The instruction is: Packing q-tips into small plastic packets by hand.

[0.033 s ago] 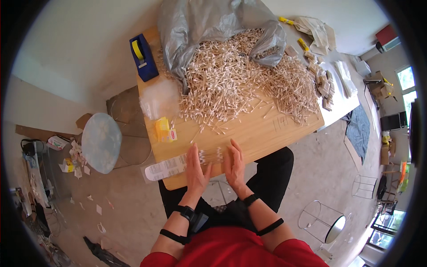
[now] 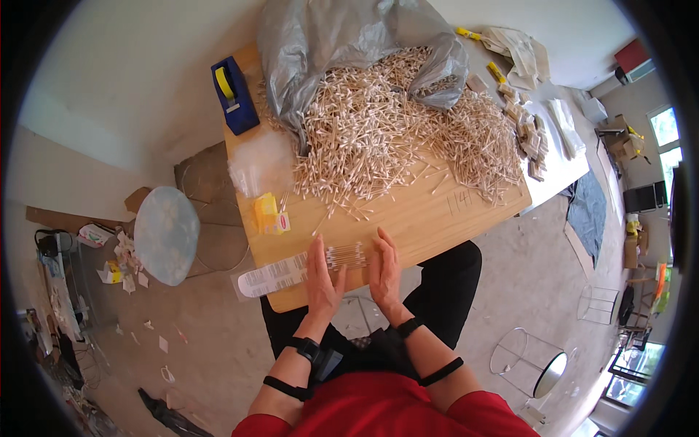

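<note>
Between my two hands lies a flat row of cotton swabs (image 2: 345, 256) on the wooden table, side by side and pointing away from me. My left hand (image 2: 321, 275) stands on edge at the row's left side, fingers stretched out. At the right side my right hand (image 2: 384, 269) is held the same way, open, with its palm toward the swabs. A white printed card strip (image 2: 273, 276) with a rounded end, in or on clear film, lies left of my left hand, which hides its right end. Whether my palms press on the swabs is hard to see.
A large heap of loose cotton swabs (image 2: 364, 131) spills from a grey plastic bag (image 2: 313, 44) farther back on the table (image 2: 415, 226). On the left are a blue tape dispenser (image 2: 235, 95), clear plastic bags (image 2: 258, 164) and yellow packets (image 2: 268, 214). Small bundles (image 2: 533, 138) lie far right.
</note>
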Demonstrator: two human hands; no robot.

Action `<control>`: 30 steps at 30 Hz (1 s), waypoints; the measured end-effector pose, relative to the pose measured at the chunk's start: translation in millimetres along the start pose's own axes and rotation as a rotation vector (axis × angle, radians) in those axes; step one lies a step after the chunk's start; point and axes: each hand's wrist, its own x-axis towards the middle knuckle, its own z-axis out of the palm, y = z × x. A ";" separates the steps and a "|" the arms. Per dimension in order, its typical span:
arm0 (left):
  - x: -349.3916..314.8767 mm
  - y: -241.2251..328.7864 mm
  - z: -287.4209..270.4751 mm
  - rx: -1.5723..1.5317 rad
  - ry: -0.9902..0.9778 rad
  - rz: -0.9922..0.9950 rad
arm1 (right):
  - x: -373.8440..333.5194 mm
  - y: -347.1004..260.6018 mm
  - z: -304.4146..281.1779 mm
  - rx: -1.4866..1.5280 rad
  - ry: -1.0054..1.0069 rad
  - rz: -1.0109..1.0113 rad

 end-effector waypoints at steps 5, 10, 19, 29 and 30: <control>7.9 10.0 17.6 -0.177 0.063 -0.064 | 1.3 1.2 27.3 0.125 -0.024 0.099; 14.7 11.9 24.2 -0.298 0.173 -0.161 | 1.1 4.4 41.9 0.314 0.063 0.186; 16.0 4.1 -12.8 -0.248 0.042 0.010 | -4.4 21.3 19.3 0.395 0.017 0.249; 16.5 -19.4 -27.0 -0.028 -0.125 0.178 | 0.4 8.8 -9.7 0.120 -0.171 0.081; 14.4 -19.8 -27.4 0.033 -0.101 0.258 | -1.4 7.1 -10.4 0.081 -0.190 0.053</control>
